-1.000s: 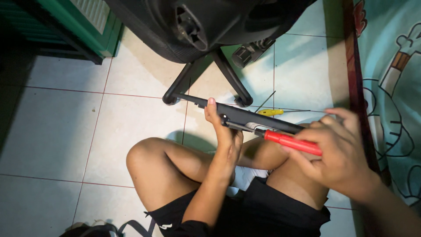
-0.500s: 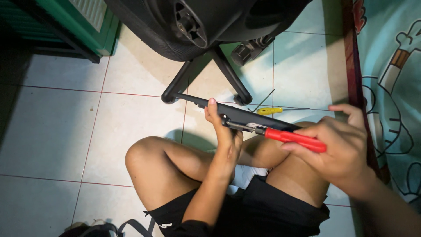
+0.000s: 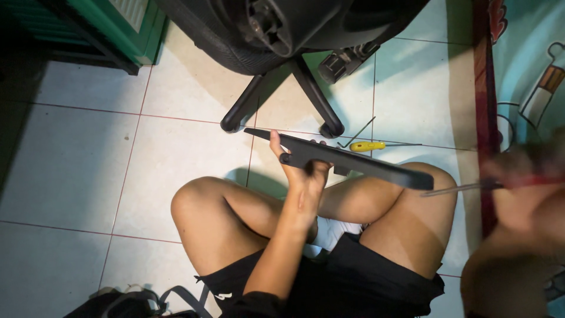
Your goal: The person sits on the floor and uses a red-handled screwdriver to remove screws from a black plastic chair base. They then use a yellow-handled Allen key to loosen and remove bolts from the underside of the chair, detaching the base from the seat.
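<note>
My left hand [image 3: 300, 171] grips a long black plastic chair part [image 3: 353, 162], holding it level above my crossed knees. My right hand [image 3: 529, 188] is blurred at the right edge and holds a red-handled screwdriver [image 3: 471, 187], whose metal shaft points left toward the free end of the black part without touching it. A yellow-handled screwdriver [image 3: 368, 146] and a thin bent metal key [image 3: 355, 133] lie on the tiled floor just beyond the black part.
An office chair base [image 3: 282, 88] with black legs and castors stands right ahead, its seat overhead. A green cabinet [image 3: 112, 29] is at the upper left. A patterned mat [image 3: 529, 76] lines the right side. A dark bag [image 3: 129, 303] lies at the bottom left.
My right hand has pulled the red-handled screwdriver out of the black part and moved it away to the right. The left hand has tilted the part slightly and keeps hold of it.
</note>
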